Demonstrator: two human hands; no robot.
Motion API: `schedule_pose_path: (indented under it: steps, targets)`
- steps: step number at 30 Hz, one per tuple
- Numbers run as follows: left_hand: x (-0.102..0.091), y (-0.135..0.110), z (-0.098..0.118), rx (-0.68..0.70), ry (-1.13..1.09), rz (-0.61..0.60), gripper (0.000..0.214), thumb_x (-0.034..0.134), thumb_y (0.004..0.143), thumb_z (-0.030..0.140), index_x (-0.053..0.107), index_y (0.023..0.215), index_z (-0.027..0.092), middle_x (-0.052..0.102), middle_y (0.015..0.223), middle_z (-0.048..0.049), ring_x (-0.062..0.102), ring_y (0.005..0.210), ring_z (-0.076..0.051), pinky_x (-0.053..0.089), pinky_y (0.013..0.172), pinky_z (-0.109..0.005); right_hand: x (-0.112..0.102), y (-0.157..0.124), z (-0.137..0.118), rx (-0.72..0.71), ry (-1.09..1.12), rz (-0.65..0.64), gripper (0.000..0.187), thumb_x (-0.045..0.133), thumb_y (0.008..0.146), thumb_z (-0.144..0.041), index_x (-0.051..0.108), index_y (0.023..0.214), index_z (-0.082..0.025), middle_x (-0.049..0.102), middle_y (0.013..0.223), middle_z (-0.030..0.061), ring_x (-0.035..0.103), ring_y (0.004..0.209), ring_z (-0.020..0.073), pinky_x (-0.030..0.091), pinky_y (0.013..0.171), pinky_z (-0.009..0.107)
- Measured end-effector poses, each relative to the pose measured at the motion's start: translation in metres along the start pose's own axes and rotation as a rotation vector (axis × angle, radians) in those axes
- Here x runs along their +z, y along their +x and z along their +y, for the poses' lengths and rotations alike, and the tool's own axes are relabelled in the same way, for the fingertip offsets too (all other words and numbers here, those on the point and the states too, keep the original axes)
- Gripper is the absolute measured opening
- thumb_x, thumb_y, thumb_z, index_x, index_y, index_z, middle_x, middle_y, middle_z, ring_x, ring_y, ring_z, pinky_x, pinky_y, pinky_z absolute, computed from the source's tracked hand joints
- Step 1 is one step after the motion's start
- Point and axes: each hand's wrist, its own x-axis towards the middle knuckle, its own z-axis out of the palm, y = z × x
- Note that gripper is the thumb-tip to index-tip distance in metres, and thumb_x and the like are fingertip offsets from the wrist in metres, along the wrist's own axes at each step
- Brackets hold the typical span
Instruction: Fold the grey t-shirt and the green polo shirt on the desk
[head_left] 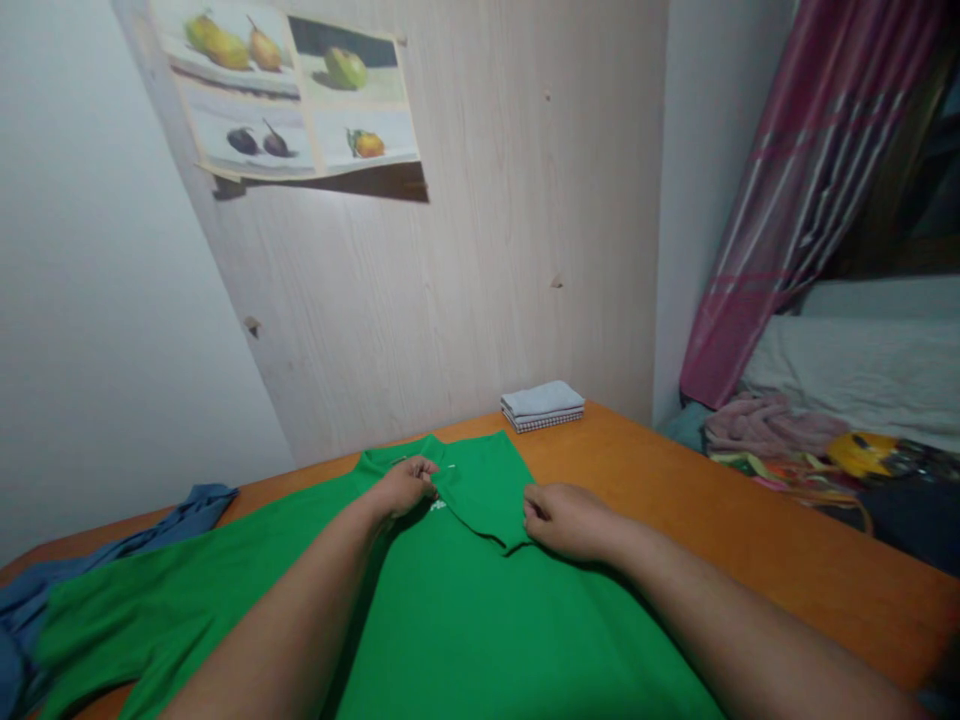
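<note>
A green collared shirt [480, 620] lies spread over the orange tabletop, one sleeve stretching out to the left. Near the collar at the far end, my left hand [405, 488] is closed in a pinch on the green fabric, beside some small white lettering. My right hand [570, 520] is closed around the fabric further right, by the shirt's right side. Between the two hands runs a folded-over flap, its edge sagging and slightly lifted. My fingertips are partly hidden by my hands.
Folded cloths [541, 402] are stacked at the table's back edge, against the wood-grain panel. A blue garment [176, 520] lies at the left, partly beneath the green sleeve. The orange table [720, 560] extends right towards a bed with rumpled items [776, 425] and a pink curtain [780, 200].
</note>
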Motion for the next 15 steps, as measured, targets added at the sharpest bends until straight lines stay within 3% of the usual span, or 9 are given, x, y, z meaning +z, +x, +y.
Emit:
schedule_pose_path:
  steps: [7,15]
  targets:
    - [0.0012,0.0,-0.0021,0.008,0.017,-0.01,0.021,0.06,0.06,0.017,0.06,0.081,0.017,0.062,0.063,0.0013,0.055,0.056,-0.012,0.04,0.054,-0.023,0.0017,0.0013,0.0016,-0.002,-0.005,0.001,0.006,0.056,0.084,-0.026,0.061,0.086,-0.023,0.065,0.079,0.0015,0.051,0.068,0.0152,0.021,0.056,0.027]
    - [0.005,-0.003,-0.0045,0.05,0.089,0.009,0.02,0.065,0.059,0.014,0.058,0.078,0.017,0.055,0.06,0.0065,0.048,0.056,-0.009,0.039,0.056,-0.022,0.0021,0.0029,0.0025,0.0,0.001,-0.007,0.007,0.056,0.086,-0.027,0.061,0.086,-0.023,0.066,0.08,0.0022,0.052,0.07,0.0158,0.021,0.057,0.027]
